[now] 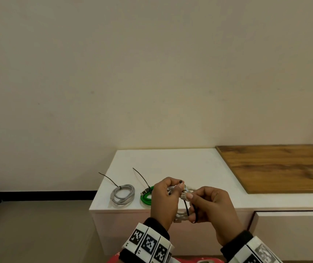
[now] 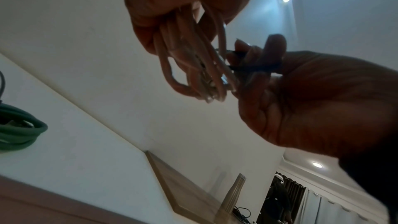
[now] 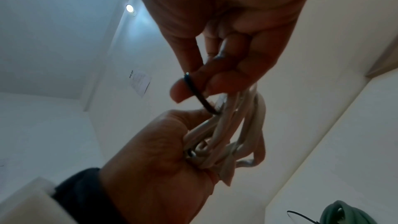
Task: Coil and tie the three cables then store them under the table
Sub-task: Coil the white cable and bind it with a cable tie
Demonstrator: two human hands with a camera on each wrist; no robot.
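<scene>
- Nearest the lens, at the bottom edge of the head view, sit the two wrists, each in a dark sleeve and a white band printed with black square markers [image 1: 149, 243].
- The left hand [image 1: 163, 200] rises from lower centre, back toward the camera, fingers curled tightly round a coiled pale beige cable [image 3: 234, 135]; the bundle's loops hang out of the fist in the left wrist view.
- The right hand [image 1: 213, 207] comes in from the lower right, angled toward the left hand, thumb and forefinger pinching a thin black cable tie [image 3: 200, 96] that runs into the coil just beside the left hand's thumb.
- Both hands hover in front of the near edge of a white low cabinet top [image 1: 180, 164], at lower centre.
- A coiled green cable [image 1: 145, 198] lies on that top, partly hidden behind the left hand, a black tie tail sticking up from it.
- A coiled grey cable [image 1: 122, 195] lies left of the green one, apart from it, with its own black tie tail.
- A brown wooden panel [image 1: 277, 168] covers the top at the right of the frame.
</scene>
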